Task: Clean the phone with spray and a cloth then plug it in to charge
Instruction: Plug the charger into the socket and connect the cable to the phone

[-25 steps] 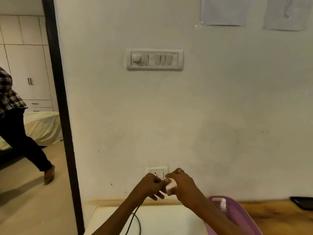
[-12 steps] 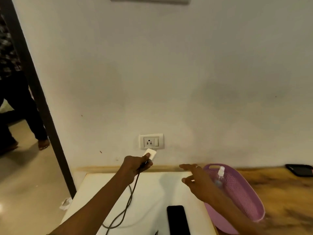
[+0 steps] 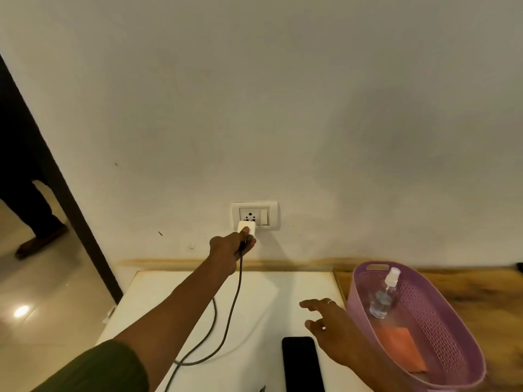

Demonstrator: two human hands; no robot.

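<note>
At frame centre the left hand (image 3: 230, 244) pinches the white charger (image 3: 246, 228) just below the wall socket (image 3: 254, 215), apparently lining it up, while the right hand (image 3: 329, 325), fingers loosely spread, hovers beside the phone (image 3: 301, 363) at lower centre.

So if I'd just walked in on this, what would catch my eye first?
Probably the left hand reaching to the wall, gripping a white charger held right at the wall socket, with its dark cable trailing back over the white table. Next, the purple basket at the right, holding a clear spray bottle and an orange cloth. The black phone lies on the table beside the open right hand.
</note>
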